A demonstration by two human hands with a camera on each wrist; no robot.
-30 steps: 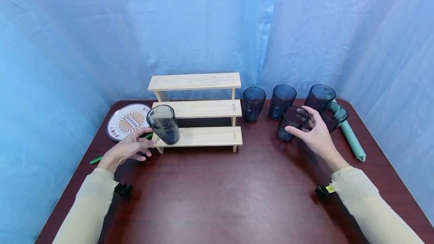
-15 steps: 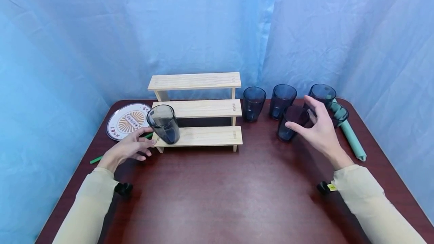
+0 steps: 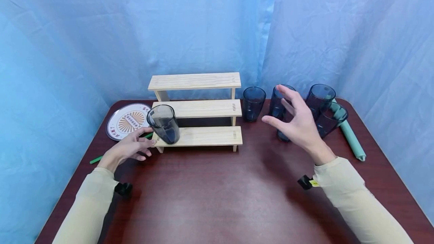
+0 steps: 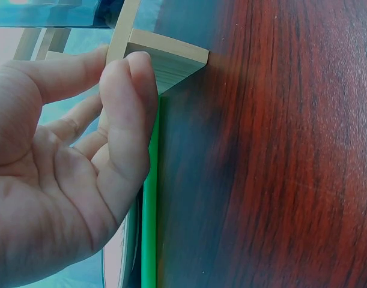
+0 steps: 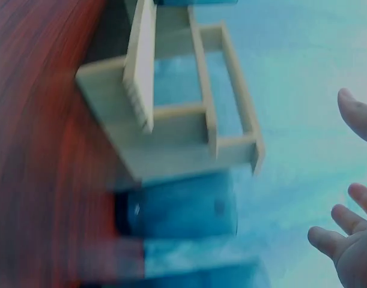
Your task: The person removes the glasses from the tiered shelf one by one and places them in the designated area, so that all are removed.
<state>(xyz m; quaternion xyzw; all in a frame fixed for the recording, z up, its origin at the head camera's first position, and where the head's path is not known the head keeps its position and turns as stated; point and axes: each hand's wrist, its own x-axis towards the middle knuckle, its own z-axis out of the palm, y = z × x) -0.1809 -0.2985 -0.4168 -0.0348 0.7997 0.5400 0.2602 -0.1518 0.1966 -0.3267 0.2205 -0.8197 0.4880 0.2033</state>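
A three-step wooden shelf rack (image 3: pixel 207 137) stands at the back of the table. On the left end of its lowest step is a smoky drinking glass (image 3: pixel 166 128). My left hand (image 3: pixel 126 150) grips that step's left end; the left wrist view shows fingertips (image 4: pixel 138 69) at the board. My right hand (image 3: pixel 300 125) hangs in the air with thumb and fingers spread, holding nothing. It overlaps a dark glass (image 3: pixel 283 137), mostly hidden, and another glass (image 3: pixel 276 105) behind. Two more glasses (image 3: pixel 318 95) stand right of the hand, and one glass (image 3: pixel 253 104) stands beside the rack.
A patterned white plate (image 3: pixel 127 121) lies left of the rack, with a thin green stick (image 3: pixel 96 160) by it. A rolled green cloth-like bundle (image 3: pixel 352 140) lies at the right. Blue curtains (image 3: pixel 203 22) enclose the brown table (image 3: pixel 217 199).
My right hand has opened off the dark glass, lifted, and moved left toward the rack. That glass stays on the table. My left hand has not moved.
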